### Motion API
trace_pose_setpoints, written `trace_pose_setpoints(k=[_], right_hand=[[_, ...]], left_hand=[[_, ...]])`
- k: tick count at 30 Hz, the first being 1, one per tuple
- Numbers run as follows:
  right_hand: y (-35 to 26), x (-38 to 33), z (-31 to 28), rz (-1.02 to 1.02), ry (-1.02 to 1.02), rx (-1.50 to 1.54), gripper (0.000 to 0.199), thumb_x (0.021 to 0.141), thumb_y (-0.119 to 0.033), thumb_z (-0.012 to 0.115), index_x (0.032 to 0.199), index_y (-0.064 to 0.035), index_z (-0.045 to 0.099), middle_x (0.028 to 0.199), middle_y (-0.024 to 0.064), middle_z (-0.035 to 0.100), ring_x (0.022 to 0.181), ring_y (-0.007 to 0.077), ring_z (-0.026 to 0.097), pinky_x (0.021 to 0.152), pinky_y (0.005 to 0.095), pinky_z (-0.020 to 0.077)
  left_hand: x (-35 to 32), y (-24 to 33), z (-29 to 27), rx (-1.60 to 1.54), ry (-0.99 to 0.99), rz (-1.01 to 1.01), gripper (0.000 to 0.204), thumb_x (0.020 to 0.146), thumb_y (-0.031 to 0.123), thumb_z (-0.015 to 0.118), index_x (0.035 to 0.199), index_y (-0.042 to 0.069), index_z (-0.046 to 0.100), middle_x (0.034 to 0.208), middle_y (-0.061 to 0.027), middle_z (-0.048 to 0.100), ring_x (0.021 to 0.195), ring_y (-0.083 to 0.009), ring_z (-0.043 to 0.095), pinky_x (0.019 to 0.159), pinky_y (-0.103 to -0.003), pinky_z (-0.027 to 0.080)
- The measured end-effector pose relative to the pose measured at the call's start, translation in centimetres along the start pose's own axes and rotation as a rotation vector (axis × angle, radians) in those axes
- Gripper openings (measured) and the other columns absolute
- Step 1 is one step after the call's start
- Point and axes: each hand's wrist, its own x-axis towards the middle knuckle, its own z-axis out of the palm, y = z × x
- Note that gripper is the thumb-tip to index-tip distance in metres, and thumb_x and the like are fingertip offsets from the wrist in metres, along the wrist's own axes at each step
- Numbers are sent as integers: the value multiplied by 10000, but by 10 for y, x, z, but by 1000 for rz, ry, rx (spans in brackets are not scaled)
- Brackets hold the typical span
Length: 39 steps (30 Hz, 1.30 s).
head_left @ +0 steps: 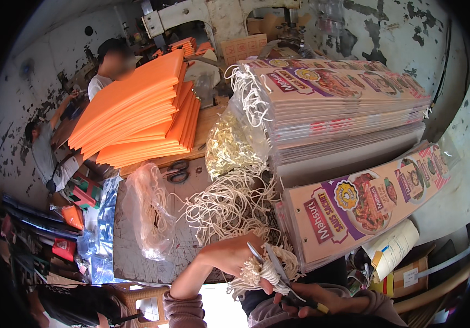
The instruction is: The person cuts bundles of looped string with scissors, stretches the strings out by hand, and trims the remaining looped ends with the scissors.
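My left hand (232, 255) is closed around a thick bundle of cream cord (247, 277) at the table's near edge. In my right hand (322, 297) is a pair of scissors (283, 280) with dark handles and a yellow accent. Their blades are spread apart, pointing up at the bundle. Whether they touch the cord I cannot tell. A loose tangle of the same cord (227, 202) lies just beyond my left hand. Printed cardboard sheets (314, 224) with food pictures and punched holes lie stacked to the right of my hands.
Behind stand a tall stack of printed sheets (350, 104), a bag of gold-coloured pieces (227, 145) and orange folded sheets (131, 115). A second pair of scissors (177, 172) and a bag of pale cord (150, 210) lie on the worn table (128, 240). Other people (95, 82) are at the left.
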Motion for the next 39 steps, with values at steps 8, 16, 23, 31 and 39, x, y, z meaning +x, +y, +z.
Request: trace_pose_setpoints(k=[8,16,23,31,39], right_hand=[[8,-7,-4,46,-26,-258,506,736,-348,607,1077,-22,424,789,33,494,714,85,460,644,225,366],[2,-9,-9,69,-47,-228,493,746,-370,585,1070,-32,431,769,34,490,701,96,461,644,228,368],[-3,0,1,-9,70,144,395,775,-338,560,986,-21,452,723,13,461,673,80,432,639,218,351],[-7,0,-13,72,-3,37,515,745,-434,560,1018,-18,428,809,33,452,712,80,416,660,223,341],[1,-1,-16,-15,-30,-125,525,748,-447,548,1034,-22,437,793,31,460,712,95,426,664,225,347]], left_hand=[[-1,2,-7,140,152,213,350,569,205,743,826,15,598,792,-100,605,648,-245,589,566,-294,465],[-9,-1,-18,221,101,65,376,575,289,732,829,37,616,843,-92,611,705,-226,583,614,-314,457],[-13,-18,-3,316,12,-83,422,559,292,732,816,-10,589,787,-147,591,665,-255,572,571,-325,445],[-12,-23,-10,10,25,-175,459,584,310,723,917,28,581,838,-94,613,718,-249,593,913,-460,212],[-6,3,-22,208,166,12,288,584,243,707,773,49,610,773,-64,609,685,-219,587,677,-335,455]])
